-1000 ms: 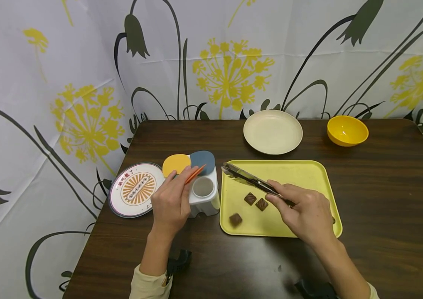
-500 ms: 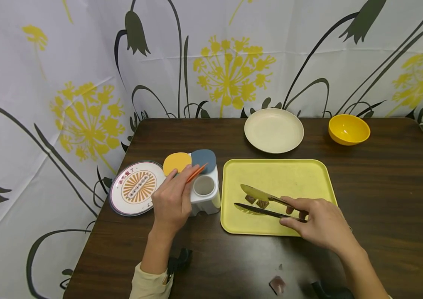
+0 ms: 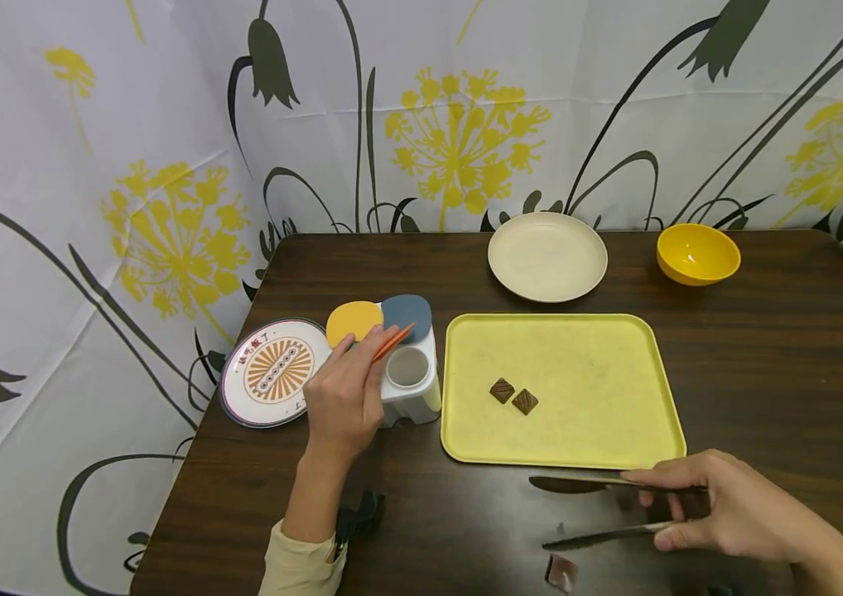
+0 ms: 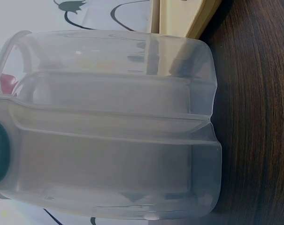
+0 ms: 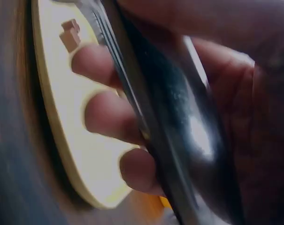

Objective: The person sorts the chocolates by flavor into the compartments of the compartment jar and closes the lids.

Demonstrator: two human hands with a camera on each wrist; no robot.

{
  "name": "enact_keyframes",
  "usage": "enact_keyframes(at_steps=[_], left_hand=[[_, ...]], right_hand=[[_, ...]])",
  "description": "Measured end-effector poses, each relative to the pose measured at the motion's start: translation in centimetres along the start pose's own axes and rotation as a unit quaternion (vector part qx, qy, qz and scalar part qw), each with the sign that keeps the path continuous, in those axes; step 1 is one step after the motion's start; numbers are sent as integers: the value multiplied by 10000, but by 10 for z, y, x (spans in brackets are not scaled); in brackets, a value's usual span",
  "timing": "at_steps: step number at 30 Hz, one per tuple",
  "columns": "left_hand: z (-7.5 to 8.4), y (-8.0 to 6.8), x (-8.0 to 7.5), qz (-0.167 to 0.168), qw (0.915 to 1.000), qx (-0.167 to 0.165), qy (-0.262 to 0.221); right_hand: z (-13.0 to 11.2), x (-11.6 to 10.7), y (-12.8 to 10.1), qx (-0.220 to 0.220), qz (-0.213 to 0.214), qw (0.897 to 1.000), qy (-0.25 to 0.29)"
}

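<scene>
My left hand [image 3: 345, 393] pinches the raised orange lid [image 3: 395, 341] of a white seasoning box [image 3: 414, 407], which also has yellow [image 3: 354, 320] and blue lids [image 3: 407, 314]. One round compartment [image 3: 407, 367] stands uncovered. The left wrist view shows the box's translucent side [image 4: 113, 159]. Metal tongs [image 3: 578, 484] are in my right hand [image 3: 742, 505], arms spread, in front of the yellow tray [image 3: 600, 397]. Below the tongs a brown square chocolate [image 3: 561, 573] lies on the table. Two more chocolates [image 3: 525, 401] sit on the tray. In the right wrist view my fingers [image 5: 109, 115] curl round the tongs.
Left of the box, a patterned plate [image 3: 257, 406] lies near the edge. At the back are a cream plate [image 3: 548, 257] and a yellow bowl [image 3: 699, 254]. A flowered cloth [image 3: 168, 91] hangs behind the dark wooden table [image 3: 451, 530].
My right hand has moved right and towards the front edge, with the tongs spreading. A chocolate is gone from the tray's lower left; one appears on the table. My left hand stays put.
</scene>
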State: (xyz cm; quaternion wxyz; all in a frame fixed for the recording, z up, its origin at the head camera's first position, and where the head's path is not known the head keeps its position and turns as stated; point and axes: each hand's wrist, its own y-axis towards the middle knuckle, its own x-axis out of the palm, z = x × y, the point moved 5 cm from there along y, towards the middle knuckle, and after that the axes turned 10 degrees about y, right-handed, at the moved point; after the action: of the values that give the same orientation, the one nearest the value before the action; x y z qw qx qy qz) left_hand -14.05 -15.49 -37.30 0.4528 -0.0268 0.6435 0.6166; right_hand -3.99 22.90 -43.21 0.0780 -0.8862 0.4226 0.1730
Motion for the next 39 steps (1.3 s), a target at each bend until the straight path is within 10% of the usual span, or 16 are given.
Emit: enact_keyframes(at_steps=[7, 25, 39], left_hand=[[-1, -1, 1, -21, 10000, -8, -25], [-1, -4, 0, 24, 10000, -1, -65], [-1, -2, 0, -6, 9999, -28, -108]], right_hand=[[1, 19, -18, -698, -644, 9953, 188], [18, 25, -8, 556, -720, 9944, -545], [15, 20, -6, -69, -155, 9942, -1063]])
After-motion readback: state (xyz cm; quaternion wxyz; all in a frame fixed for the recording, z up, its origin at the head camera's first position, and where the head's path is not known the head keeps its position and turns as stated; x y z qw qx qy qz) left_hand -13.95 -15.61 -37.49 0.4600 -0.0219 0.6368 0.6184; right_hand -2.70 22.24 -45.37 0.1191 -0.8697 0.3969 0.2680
